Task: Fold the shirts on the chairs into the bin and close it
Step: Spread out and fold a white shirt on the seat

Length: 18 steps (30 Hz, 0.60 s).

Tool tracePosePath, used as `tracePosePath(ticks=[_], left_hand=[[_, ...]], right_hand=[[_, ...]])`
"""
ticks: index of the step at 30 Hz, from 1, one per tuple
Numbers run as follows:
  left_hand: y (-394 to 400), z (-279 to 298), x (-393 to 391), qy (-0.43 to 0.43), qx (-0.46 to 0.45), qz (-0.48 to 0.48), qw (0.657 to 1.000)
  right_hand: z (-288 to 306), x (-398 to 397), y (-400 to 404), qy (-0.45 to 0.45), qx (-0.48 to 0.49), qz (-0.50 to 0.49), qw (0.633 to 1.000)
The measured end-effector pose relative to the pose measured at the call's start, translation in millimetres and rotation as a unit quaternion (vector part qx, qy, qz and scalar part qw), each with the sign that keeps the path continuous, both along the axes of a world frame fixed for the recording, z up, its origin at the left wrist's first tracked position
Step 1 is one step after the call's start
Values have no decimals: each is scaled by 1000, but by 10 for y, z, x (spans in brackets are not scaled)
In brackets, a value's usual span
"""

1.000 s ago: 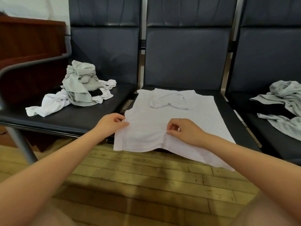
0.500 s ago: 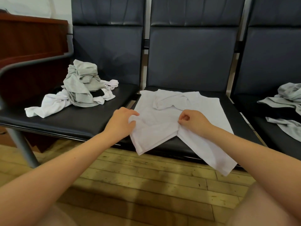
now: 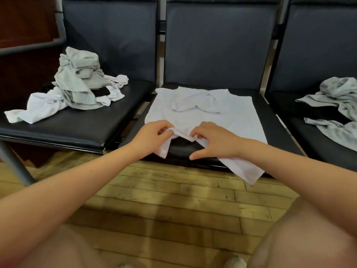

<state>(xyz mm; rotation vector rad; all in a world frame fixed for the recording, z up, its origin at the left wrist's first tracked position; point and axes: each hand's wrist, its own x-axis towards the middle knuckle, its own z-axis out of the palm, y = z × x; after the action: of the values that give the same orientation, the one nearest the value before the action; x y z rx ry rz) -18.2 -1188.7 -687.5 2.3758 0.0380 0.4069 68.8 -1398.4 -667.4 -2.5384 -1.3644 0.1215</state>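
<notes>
Both hands work the near hem of the white shirt spread on the middle seat: my left hand pinches the hem at its left corner, and my right hand pinches it just beside, fingers curled over the cloth. Between them the hem is lifted off the seat edge, with two corners hanging toward the floor. On the left seat lies a heap of grey and white shirts; on the right seat, a grey shirt. I see no bin. I judge this the bottom fold of the first shirt; next I must carry the hem up toward the collar, keeping it level.
</notes>
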Motion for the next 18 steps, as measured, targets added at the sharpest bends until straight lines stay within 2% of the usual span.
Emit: tracePosePath(ticks=[3, 7, 10, 12, 15, 18], left_hand=[[-23, 77, 8, 17, -46, -17, 999], [-138, 152, 14, 31, -79, -16, 996], [-201, 189, 10, 46, -123, 0, 991], [-191, 200, -4, 33, -64, -7, 997], [-152, 222, -47, 37, 38, -29, 998], [-89, 202, -34, 16, 64, -38, 997]], right_hand=[[-52, -14, 18, -7, 48, -6, 999], [-64, -54, 73, -66, 89, -16, 994], [37, -104, 70, 21, 165, -63, 984], [113, -122, 48, 77, 173, -78, 979], [187, -100, -16, 80, 174, -76, 979], [221, -50, -73, 79, 190, -86, 975]])
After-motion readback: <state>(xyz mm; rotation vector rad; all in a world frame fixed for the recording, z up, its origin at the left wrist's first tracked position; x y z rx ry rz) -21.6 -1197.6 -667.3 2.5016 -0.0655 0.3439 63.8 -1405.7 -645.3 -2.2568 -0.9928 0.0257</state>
